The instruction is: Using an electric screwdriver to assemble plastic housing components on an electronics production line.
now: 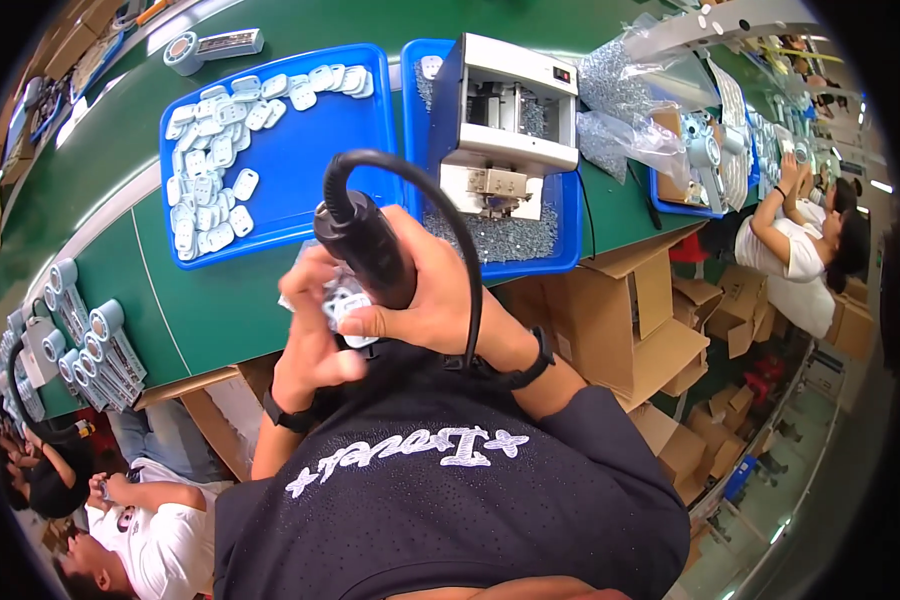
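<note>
A black electric screwdriver (375, 250) with a thick curved cable is in my right hand (445, 285), which is wrapped round its body. My right thumb also lies on a small whitish plastic part (348, 308) under the tool. To the left of that part is my left hand (305, 335), its fingers bent and blurred by motion. Whether it grips the part cannot be made out. The tool's tip is hidden. Beyond my hands stands a blue tray (300, 215) holding many pale plastic covers (210, 150), heaped along its left and far sides.
A metal-framed machine (515, 110) stands in a second blue tray (570, 240) among loose screws. Bags of screws (610, 100) lie right of it. Pale blue handled parts (95, 345) are at left, cardboard boxes (610, 320) at right. Other people (800, 235) sit nearby.
</note>
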